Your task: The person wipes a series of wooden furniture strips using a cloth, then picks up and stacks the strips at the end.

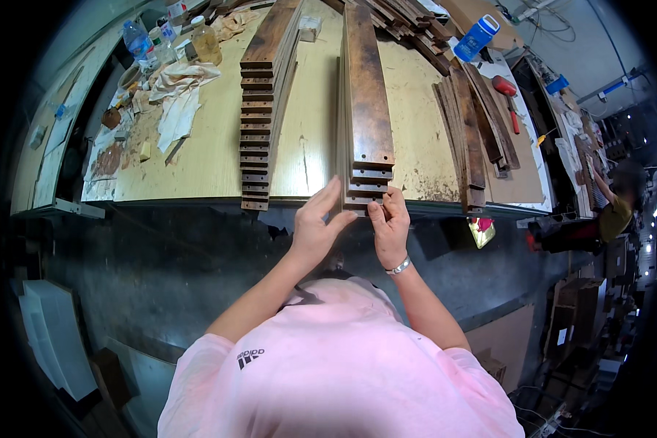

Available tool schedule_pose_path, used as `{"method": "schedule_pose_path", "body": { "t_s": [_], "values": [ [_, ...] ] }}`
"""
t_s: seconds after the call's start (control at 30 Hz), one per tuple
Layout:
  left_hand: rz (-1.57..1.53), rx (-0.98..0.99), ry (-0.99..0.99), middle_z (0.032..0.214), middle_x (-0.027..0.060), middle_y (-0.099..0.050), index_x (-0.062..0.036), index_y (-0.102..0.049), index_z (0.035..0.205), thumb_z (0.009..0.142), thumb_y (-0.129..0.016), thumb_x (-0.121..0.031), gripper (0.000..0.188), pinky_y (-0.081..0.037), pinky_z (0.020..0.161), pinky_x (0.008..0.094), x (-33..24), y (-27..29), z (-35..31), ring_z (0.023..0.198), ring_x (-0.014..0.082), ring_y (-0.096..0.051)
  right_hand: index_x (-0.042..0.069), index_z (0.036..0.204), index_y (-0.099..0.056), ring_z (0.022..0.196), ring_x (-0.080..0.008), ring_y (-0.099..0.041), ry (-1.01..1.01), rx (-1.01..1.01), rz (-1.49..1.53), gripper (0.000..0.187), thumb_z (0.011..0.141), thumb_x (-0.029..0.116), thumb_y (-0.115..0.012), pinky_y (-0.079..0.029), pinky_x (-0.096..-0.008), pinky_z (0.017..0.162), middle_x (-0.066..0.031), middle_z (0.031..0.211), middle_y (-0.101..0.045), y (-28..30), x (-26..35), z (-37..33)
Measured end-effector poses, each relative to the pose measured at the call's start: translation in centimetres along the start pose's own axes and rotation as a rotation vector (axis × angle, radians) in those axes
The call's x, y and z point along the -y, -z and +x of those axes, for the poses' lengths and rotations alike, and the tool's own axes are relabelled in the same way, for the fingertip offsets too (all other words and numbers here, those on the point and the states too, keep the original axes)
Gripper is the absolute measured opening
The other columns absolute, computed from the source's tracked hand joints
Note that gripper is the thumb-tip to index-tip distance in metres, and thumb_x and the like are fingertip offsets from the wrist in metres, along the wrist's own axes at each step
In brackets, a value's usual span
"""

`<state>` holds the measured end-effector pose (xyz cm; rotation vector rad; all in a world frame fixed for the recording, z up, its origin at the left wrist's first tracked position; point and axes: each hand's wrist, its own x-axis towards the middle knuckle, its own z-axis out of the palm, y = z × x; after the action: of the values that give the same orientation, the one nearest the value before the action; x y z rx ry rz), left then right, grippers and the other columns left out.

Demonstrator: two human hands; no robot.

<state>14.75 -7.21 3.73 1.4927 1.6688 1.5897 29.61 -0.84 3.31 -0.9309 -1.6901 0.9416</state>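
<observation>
In front of me a stack of long brown wooden boards [369, 109] reaches from mid-table to the near edge. Small dark holes mark the boards' stepped near ends. My left hand [317, 225] lies along the left side of this stack, fingers stretched out, thumb pointing at the lowest end. At the right corner of the same near end, my right hand [390, 228] has bent fingers and a raised thumb closed on a lower wooden board. A second, taller-looking stack of drilled boards [256, 139] stands to the left, apart from both hands.
More boards [466, 135] lean together at the right, near a red-headed mallet [504, 85] and a blue bottle [477, 38]. Cloths [179, 91], bottles and jars crowd the table's left. A person [615, 212] is at the far right. The table [306, 146] has a straight near edge.
</observation>
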Motion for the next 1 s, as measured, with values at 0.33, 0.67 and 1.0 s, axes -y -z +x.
{"method": "schedule_pose_path", "body": {
  "t_s": [0.33,0.67,1.0],
  "values": [
    [-0.045,-0.031,0.046,0.124,0.0251,-0.062,0.0077,-0.059,0.122,0.079,-0.075,-0.01,0.05,-0.049,0.095,0.0329,1.2,-0.8,-0.5,0.115,0.0303,-0.062,-0.008,0.105,-0.062,0.089,-0.0194,-0.056,-0.085,0.035,0.026,0.032,0.087,0.017,-0.072,-0.046,-0.0287,0.08,-0.0101,0.101,-0.056,0.2,-0.4,-0.3],
    [-0.087,0.048,0.108,0.128,0.0251,-0.058,0.0062,-0.056,0.127,0.078,-0.075,-0.011,0.055,-0.04,0.107,0.0385,1.4,-0.4,-0.3,0.122,0.0306,-0.057,-0.005,0.104,-0.067,0.088,-0.0197,-0.06,-0.11,0.002,0.13,0.03,0.084,0.016,-0.075,-0.049,-0.0308,0.079,-0.0102,0.101,-0.058,0.0,-1.6,-0.7],
    [-0.091,-0.097,0.206,0.11,0.0218,-0.069,0.0056,-0.068,0.111,0.074,-0.079,-0.008,0.041,-0.051,0.09,0.032,1.7,-1.3,0.1,0.101,0.0241,-0.069,-0.006,0.095,-0.068,0.08,-0.0131,-0.058,-0.194,-0.021,0.035,0.023,0.083,0.012,-0.076,-0.048,-0.0251,0.072,-0.0067,0.094,-0.059,-0.3,0.2,0.2]
  ]
}}
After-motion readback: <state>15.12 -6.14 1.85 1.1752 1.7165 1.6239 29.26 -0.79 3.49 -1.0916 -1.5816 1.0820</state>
